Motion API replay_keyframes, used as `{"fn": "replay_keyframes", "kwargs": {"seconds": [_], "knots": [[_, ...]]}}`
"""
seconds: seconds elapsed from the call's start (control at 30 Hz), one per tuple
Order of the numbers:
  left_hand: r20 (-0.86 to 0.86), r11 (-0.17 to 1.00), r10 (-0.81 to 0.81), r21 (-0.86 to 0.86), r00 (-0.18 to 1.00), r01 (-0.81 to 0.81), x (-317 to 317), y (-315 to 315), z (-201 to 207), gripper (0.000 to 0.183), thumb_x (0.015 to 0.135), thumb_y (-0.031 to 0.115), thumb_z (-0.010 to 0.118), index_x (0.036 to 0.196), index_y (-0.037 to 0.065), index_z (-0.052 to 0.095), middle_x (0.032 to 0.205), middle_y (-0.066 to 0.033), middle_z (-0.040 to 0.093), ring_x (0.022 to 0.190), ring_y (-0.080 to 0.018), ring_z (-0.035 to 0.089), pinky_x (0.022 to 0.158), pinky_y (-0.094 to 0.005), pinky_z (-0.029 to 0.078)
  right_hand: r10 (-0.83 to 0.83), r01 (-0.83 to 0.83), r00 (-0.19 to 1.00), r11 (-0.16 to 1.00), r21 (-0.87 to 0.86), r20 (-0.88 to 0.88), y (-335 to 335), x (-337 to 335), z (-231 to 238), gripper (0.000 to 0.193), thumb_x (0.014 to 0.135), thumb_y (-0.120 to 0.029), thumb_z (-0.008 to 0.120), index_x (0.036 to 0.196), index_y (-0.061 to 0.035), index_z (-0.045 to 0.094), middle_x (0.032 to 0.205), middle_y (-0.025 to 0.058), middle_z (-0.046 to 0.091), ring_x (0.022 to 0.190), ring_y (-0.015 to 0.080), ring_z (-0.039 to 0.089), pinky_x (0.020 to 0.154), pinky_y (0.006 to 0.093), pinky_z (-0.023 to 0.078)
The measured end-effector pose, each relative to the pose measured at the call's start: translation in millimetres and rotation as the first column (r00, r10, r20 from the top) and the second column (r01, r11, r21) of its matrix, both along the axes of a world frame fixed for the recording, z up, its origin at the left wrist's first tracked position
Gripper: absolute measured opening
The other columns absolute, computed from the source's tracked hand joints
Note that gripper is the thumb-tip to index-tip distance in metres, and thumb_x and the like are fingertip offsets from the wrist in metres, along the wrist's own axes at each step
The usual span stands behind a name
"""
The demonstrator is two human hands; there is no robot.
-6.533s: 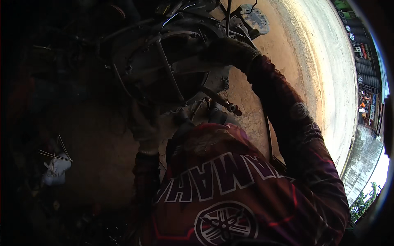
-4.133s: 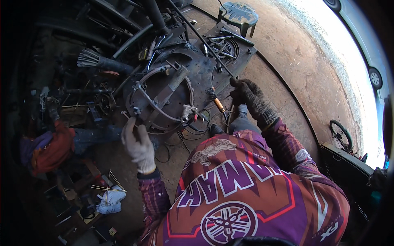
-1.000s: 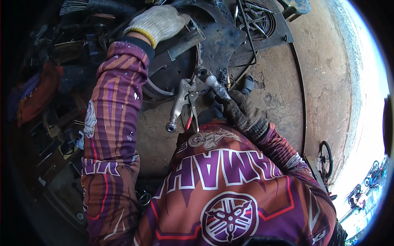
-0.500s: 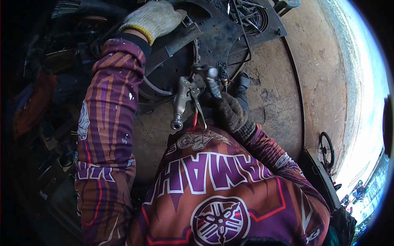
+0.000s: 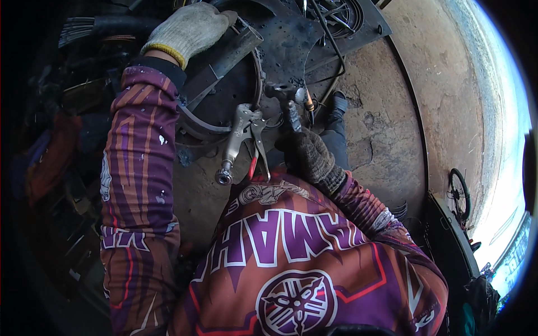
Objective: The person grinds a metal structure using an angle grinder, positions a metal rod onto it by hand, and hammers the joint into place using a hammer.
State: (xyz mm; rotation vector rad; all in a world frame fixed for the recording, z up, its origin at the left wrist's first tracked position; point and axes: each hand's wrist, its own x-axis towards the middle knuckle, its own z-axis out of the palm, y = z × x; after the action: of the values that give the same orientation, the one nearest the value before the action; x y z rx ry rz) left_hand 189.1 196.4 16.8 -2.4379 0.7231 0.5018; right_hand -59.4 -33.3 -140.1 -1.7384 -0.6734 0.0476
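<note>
My left hand (image 5: 190,32), in a white knit glove with a yellow-edged cuff, is closed over the worktable's far left. Its fingers are mostly hidden, so what it grips does not show. Just beside it a grey metal channel (image 5: 232,56) lies slanted across a round metal frame (image 5: 259,81). My right hand (image 5: 314,159), in a dark knit glove, is wrapped around the handle of a hammer (image 5: 287,91). The hammer's head is over the frame's near right edge. Locking pliers (image 5: 241,131) are clamped at the near edge, handles toward me.
A dark steel plate (image 5: 283,47) covers the bench, with a spoked round metal piece (image 5: 342,19) at its far right. An orange-tipped tool (image 5: 309,102) hangs beside the hammer. Dark clutter lines the left; a bicycle wheel (image 5: 459,193) stands at right.
The bench, pliers and left hand have shifted left and slightly in the view. The hammer head looks sharper now, and the orange-tipped tool shows more clearly behind it.
</note>
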Motion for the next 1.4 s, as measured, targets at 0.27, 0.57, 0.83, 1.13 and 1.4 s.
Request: {"fn": "replay_keyframes", "kwargs": {"seconds": [0.27,0.57,0.83,1.13,1.4], "knots": [[-0.032,0.999,0.038,-0.015,0.999,-0.039,2,-2,1,0.030,0.100,0.017,0.055,0.129,0.015,0.062,0.120,-0.0152,0.069,0.114,-0.0346,0.067,0.099,-0.0453,0.055,-0.062,0.216,0.651,0.971,0.106,-0.756,-1,-13,23,0.032,0.076,-0.004,0.071,0.107,-0.0033,0.066,0.092,0.0128,0.068,0.078,0.0338,0.067,0.070,0.0441,0.054],[-0.061,0.988,0.142,-0.048,0.988,-0.145,-6,-4,7,0.032,0.103,0.022,0.051,0.131,0.015,0.063,0.118,-0.0146,0.070,0.112,-0.0323,0.068,0.100,-0.0425,0.054,0.034,0.262,0.584,0.938,0.228,-0.811,-8,2,62,0.033,0.078,0.000,0.068,0.111,-0.0019,0.067,0.088,0.0154,0.066,0.083,0.0376,0.066,0.072,0.0462,0.054],[-0.080,0.832,0.476,-0.283,0.876,-0.477,-8,-3,3,0.056,0.100,0.056,0.045,0.113,0.010,0.075,0.110,-0.0142,0.072,0.107,-0.0316,0.068,0.095,-0.0437,0.050,-0.069,0.069,0.995,0.998,0.006,0.067,13,-1,19,0.041,0.075,-0.002,0.071,0.116,-0.0038,0.064,0.094,0.0135,0.065,0.078,0.0334,0.066,0.066,0.0428,0.054],[0.064,0.948,0.293,-0.147,0.954,-0.281,-1,10,-11,0.033,0.104,0.021,0.051,0.136,0.018,0.061,0.126,-0.0118,0.068,0.114,-0.0334,0.067,0.103,-0.0433,0.054,-0.187,0.213,0.975,0.945,-0.250,0.122,30,-16,1,0.054,0.081,-0.003,0.071,0.134,-0.0022,0.056,0.094,0.0105,0.068,0.083,0.0322,0.068,0.070,0.0430,0.056],[0.051,0.988,0.140,-0.078,0.989,-0.135,-13,-8,6,0.032,0.104,0.028,0.052,0.130,0.018,0.066,0.121,-0.0124,0.070,0.110,-0.0320,0.068,0.100,-0.0434,0.054,0.201,0.334,0.371,0.882,0.332,-0.907,-5,-12,52,0.042,0.076,-0.015,0.080,0.112,0.0006,0.066,0.091,0.0149,0.067,0.078,0.0344,0.066,0.065,0.0453,0.052]]}}
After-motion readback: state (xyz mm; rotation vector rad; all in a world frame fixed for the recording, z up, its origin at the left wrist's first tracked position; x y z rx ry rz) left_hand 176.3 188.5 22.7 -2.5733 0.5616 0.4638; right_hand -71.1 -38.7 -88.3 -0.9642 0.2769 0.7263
